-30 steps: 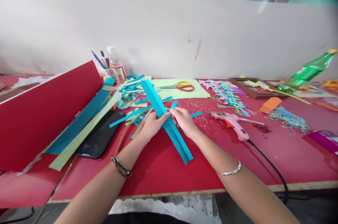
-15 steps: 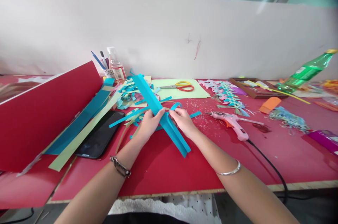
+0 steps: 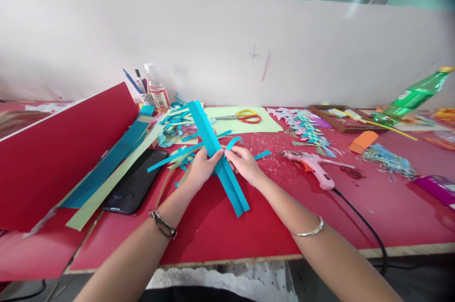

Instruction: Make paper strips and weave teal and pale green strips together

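A long blue paper strip (image 3: 227,183), creased along its length, slants over the red tabletop between my hands. My left hand (image 3: 203,168) grips it near the middle, thumb on top. Close beside, my right hand (image 3: 244,164) pinches at the strip's right edge, where a narrow curled blue piece (image 3: 233,142) rises from the fingers. Whether that piece is joined to the wide strip is hidden by the fingertips. Under and behind my hands lie narrow blue and pale green paper strips (image 3: 174,157).
Scissors (image 3: 245,116) rest on pale green paper (image 3: 273,125) at the back. A pink glue gun (image 3: 313,165) with a black cord lies right. Left are a phone (image 3: 133,188) and a slanted red board (image 3: 71,150). A green bottle (image 3: 414,96) leans far right.
The blue strip has turned a little more upright, its lower end shifting left and its upper end right. The curled narrow piece has moved slightly left. Both hands keep their hold.
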`<state>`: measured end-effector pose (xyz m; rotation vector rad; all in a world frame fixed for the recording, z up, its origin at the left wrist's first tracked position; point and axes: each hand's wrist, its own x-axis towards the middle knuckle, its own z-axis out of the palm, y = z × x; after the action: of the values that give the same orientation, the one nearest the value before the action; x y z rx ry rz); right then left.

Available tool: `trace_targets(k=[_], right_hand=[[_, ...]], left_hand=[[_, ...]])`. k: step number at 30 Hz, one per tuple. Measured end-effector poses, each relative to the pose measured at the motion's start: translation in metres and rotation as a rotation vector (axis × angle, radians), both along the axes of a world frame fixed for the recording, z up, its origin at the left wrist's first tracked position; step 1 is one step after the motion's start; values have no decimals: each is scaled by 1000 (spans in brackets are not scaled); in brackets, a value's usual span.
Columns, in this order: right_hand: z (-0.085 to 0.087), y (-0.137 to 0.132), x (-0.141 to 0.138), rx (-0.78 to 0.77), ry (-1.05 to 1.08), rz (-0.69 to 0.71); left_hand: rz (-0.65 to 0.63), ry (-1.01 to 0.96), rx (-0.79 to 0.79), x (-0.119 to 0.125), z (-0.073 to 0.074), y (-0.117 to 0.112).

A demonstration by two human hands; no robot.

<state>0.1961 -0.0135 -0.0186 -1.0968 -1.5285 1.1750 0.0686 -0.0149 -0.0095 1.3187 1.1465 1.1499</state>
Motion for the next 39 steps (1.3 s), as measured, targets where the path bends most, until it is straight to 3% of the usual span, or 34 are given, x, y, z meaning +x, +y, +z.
trace_targets(k=[6, 12, 22, 27, 30, 39], right_hand=[[1, 1, 0, -12, 44, -51], [2, 0, 1, 21, 28, 34], [-2, 2, 0, -11, 87, 0], [-2, 3, 1, 23, 89, -86], [-1, 3, 1, 11, 92, -102], [3, 0, -2, -23, 92, 0]], left_hand=[[-92, -64, -44, -2, -6, 4], [-52, -25, -37, -2, -4, 3], [25, -86, -65, -2, -6, 5], [-92, -71, -91, -1, -3, 1], [-93, 13, -99, 0, -2, -1], [-54, 110, 64, -3, -6, 6]])
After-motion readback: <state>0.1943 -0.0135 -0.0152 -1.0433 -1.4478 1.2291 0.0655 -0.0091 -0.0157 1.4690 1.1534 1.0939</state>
